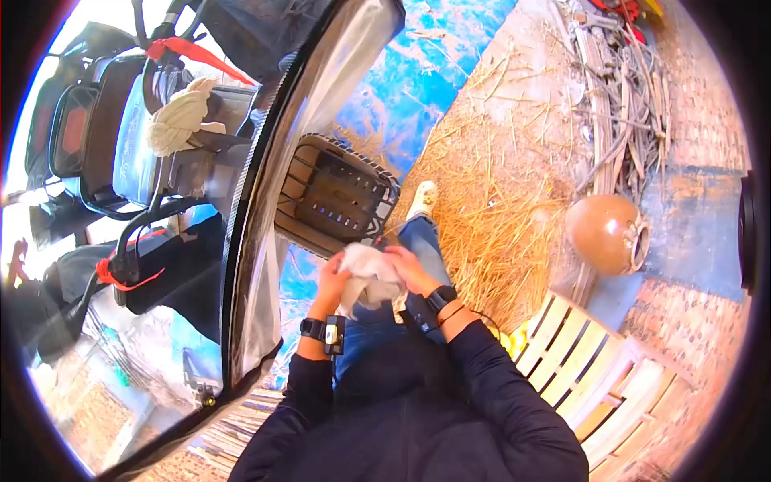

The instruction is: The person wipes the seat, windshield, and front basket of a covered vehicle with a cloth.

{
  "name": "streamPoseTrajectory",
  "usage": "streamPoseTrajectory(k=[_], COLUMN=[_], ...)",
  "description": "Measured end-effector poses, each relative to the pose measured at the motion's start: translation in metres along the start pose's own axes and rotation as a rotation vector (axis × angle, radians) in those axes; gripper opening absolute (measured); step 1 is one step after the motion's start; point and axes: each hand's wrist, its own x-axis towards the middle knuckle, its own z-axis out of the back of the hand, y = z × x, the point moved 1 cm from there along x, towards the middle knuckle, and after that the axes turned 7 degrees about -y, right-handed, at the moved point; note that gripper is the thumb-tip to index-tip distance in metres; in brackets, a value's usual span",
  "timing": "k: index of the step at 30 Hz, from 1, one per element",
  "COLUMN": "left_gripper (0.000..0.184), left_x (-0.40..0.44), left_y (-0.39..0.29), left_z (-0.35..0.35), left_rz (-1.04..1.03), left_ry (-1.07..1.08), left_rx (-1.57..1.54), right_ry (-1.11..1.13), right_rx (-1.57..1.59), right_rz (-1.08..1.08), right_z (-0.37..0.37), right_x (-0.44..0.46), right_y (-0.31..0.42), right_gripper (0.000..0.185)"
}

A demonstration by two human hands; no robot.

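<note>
A crumpled whitish cloth [371,273] is held in front of my body, with pale folds hanging below it. My left hand [331,279] grips its left side, fingers curled at the edge. On the other side, my right hand [409,271] has its fingers closed on the cloth's upper right edge. Just beyond both hands is a dark plastic basket [391,186] with slotted walls, and its inside shows a perforated bottom. Whether something is wrapped in the cloth cannot be made out.
To the left stands a vehicle with a clear windscreen cover [269,209], red ribbons [189,55] and a beige knitted glove or cloth [183,119]. A blue tarp [426,72], straw [490,209], branches [614,104], a brown clay jar [602,233] and a slatted wooden bench [574,353] lie around me.
</note>
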Motion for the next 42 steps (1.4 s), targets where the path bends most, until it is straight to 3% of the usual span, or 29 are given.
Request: streamPoseTrajectory(k=[1, 3, 5, 7, 9, 12, 15, 17, 18, 21, 23, 25, 27, 29, 31, 32, 34, 37, 38, 42], left_gripper=[0.05, 0.054, 0.06, 0.069, 0.076, 0.076, 0.075, 0.074, 0.073, 0.072, 0.071, 0.067, 0.062, 0.055, 0.051, 0.051, 0.051, 0.05, 0.05, 0.048], left_x=[0.004, 0.006, 0.033, 0.044, 0.056, 0.072, 0.1, 0.083, 0.072, 0.071, 0.086, 0.111, 0.117, 0.138, 0.141, 0.141, 0.141, 0.151, 0.155, 0.167], left_y=[-0.009, -0.041, -0.054, -0.091, -0.099, -0.077, -0.019, -0.019, -0.025, -0.018, -0.017, -0.019, -0.045, -0.059, -0.085, -0.096, -0.109, -0.097, -0.097, -0.101], left_z=[0.008, 0.022, 0.04, 0.029, 0.024, 0.016, 0.031, 0.016, 0.005, 0.0, 0.011, 0.032, 0.034, 0.053, 0.048, 0.046, 0.04, 0.02, 0.018, 0.027], left_rz=[-0.16, -0.285, -0.648, -0.713, -0.927, -0.748, -0.594, -0.575, -0.479, -0.604, -0.557, -0.812, -0.733, -0.81, -1.005, -1.0, -1.074, -1.013, -0.999, -1.026], left_ry=[-0.135, -0.289, -0.386, -0.423, -0.581, -0.47, -0.321, -0.325, -0.281, -0.31, -0.3, -0.466, -0.565, -0.625, -0.533, -0.507, -0.663, -0.705, -0.82, -0.813], left_rx=[0.173, 0.28, 0.282, 0.242, 0.666, 0.858, 1.04, 1.324, 1.284, 1.268, 1.257, 1.168, 1.081, 0.971, 0.915, 0.928, 1.119, 1.133, 1.308, 1.254], right_ry=[-0.068, -0.026, -0.382, -0.596, -0.655, -0.923, -0.933, -1.021, -1.017, -1.044, -1.04, -1.062, -0.994, -1.039, -1.036, -1.052, -1.088, -1.05, -1.046, -1.035], right_rx=[-0.147, 0.024, -0.32, -0.413, -0.362, -0.27, -0.244, -0.306, -0.303, -0.223, -0.274, -0.311, -0.296, -0.36, -0.196, -0.193, -0.231, -0.114, -0.119, -0.155], right_rz=[0.158, 0.036, 0.397, 0.396, 0.432, 0.476, 0.387, 0.445, 0.449, 0.441, 0.394, 0.313, 0.371, 0.353, 0.36, 0.337, 0.415, 0.431, 0.434, 0.467], right_z=[-0.003, -0.007, -0.013, -0.021, -0.03, -0.04, -0.045, -0.049, -0.05, -0.055, -0.056, -0.056, -0.054, -0.05, -0.051, -0.049, -0.046, -0.053, -0.056, -0.059], right_x=[0.006, 0.025, 0.058, 0.065, 0.079, 0.106, 0.107, 0.113, 0.113, 0.12, 0.12, 0.117, 0.114, 0.105, 0.103, 0.101, 0.099, 0.108, 0.109, 0.109], right_y=[-0.001, -0.012, -0.03, 0.008, 0.018, 0.019, 0.03, 0.021, 0.019, 0.011, 0.012, 0.014, 0.019, 0.026, 0.03, 0.031, 0.032, 0.025, 0.024, 0.021], right_gripper=[0.033, 0.04, 0.048, 0.056, 0.061, 0.056, 0.051, 0.048, 0.047, 0.046, 0.047, 0.046, 0.043, 0.042, 0.041, 0.041, 0.041, 0.042, 0.039, 0.035])
